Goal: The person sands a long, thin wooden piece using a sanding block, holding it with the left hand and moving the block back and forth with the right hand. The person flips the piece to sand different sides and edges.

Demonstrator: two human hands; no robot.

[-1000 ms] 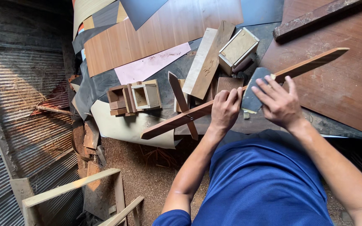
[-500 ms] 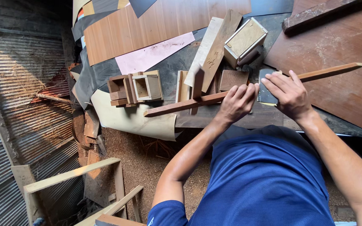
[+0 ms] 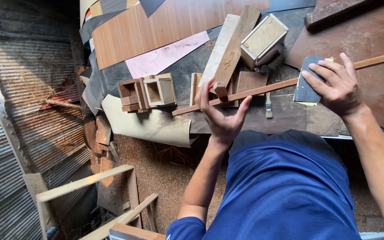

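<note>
A: How were the hands placed?

B: They were set apart along the long wooden strip (image 3: pixel 285 84). The left hand (image 3: pixel 221 113) was curled around the strip, a small wood block (image 3: pixel 221 90) being pinched at the thumb. The right hand (image 3: pixel 336 84) was pressed flat over a dark sheet of sandpaper (image 3: pixel 305 82) laid on the strip, not closed on it.

A: Which step was judged to be in hand?

B: Sanding of the strip, which lay slanted across the workbench (image 3: pixel 290 118), steadied at one end and rubbed at the other. For the next stroke, a firm hold by the left hand and even pressure along the grain would be called for.

A: What was noted around the strip?

B: A small paintbrush (image 3: pixel 268 100) was lying just under the strip, between the hands. Beyond the strip a pale square box (image 3: pixel 263 38) was seen, and past its left end two small open wooden boxes (image 3: pixel 147 91). Further beyond, a pink sheet (image 3: pixel 165 55) and a wood-grain laminate sheet (image 3: pixel 156 26) were spread. No labels or signs could be made out.
</note>
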